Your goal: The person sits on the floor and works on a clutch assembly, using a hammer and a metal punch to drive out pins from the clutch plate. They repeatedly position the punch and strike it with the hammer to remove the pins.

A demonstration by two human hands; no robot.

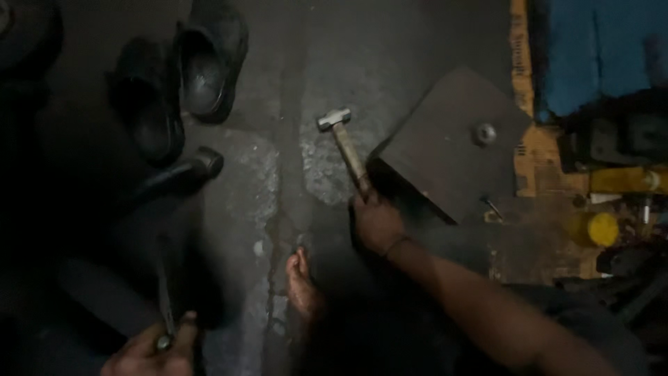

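Hammer [342, 143] in right hand [376, 221], yellow-lidded container [600, 228] at right

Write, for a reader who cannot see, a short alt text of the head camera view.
A right hand grips a wooden-handled hammer over a dark concrete floor, and the left hand holds a thin metal rod. A dark square plate and black shoes lie nearby.
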